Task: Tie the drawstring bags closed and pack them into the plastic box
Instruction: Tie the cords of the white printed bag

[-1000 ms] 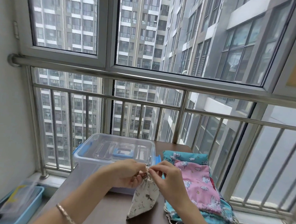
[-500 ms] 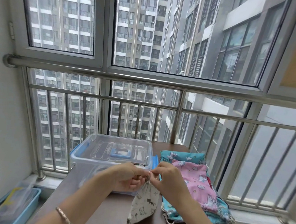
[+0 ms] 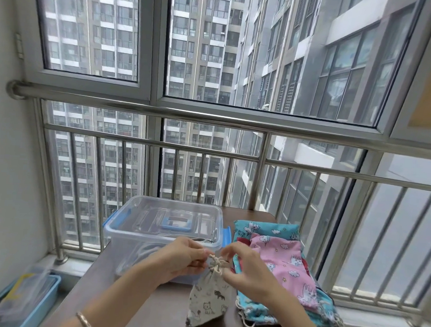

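I am looking down at a dark brown table standing against a railed balcony window that is facing tower blocks. A small white bag is standing nearly upright before the lidded plastic box, with its neck pointing up. The left hand and right hand are each pinching its cord. Folded bags are lying just to the right.

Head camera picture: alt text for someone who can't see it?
The left hand and right hand pinch the cord at the neck of a cream animal-print bag on a table. A clear plastic box sits behind; pink and blue bags lie piled at right.
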The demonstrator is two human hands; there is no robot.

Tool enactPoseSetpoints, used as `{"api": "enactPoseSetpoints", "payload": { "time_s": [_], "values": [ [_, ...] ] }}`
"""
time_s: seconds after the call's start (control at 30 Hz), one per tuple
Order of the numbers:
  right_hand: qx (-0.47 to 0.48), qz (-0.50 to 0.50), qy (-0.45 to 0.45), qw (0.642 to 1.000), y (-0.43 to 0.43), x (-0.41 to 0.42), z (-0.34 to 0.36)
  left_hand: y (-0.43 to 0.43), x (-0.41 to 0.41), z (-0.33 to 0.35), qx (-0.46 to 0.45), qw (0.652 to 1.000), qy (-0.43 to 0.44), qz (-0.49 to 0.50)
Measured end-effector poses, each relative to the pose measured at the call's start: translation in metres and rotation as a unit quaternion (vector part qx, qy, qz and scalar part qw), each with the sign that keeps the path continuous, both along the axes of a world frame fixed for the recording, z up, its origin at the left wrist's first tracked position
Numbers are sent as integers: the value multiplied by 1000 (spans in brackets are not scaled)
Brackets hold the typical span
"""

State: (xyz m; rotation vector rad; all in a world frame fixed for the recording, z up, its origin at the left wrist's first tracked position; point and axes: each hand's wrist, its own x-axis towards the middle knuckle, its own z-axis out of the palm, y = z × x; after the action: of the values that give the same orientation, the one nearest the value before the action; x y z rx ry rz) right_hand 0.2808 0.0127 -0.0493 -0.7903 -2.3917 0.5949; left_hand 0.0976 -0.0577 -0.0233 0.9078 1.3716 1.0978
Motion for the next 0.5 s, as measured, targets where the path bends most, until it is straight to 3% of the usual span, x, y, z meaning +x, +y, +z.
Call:
{"api": "enactPoseSetpoints", "payload": {
  "time_s": [0.07, 0.2, 0.33, 0.4, 0.5],
  "values": [
    [-53, 42, -13, 998, -8, -1, 5, 0, 0, 3, 1, 1000, -2, -10],
    [-69, 49, 19, 996, -2, -3, 27, 0, -1, 13, -21, 998, 56, -22],
    [-170, 41, 132, 976, 20, 0, 69, -5, -9, 14, -170, 975, 109, -97],
    [-201, 57, 185, 960, 23, 0, 93, -3, -9, 10, -210, 959, 27, -190],
    [-233, 82, 237, 939, 30, -4, 113, -4, 1, 14, -167, 950, -136, -227]
  ]
}}
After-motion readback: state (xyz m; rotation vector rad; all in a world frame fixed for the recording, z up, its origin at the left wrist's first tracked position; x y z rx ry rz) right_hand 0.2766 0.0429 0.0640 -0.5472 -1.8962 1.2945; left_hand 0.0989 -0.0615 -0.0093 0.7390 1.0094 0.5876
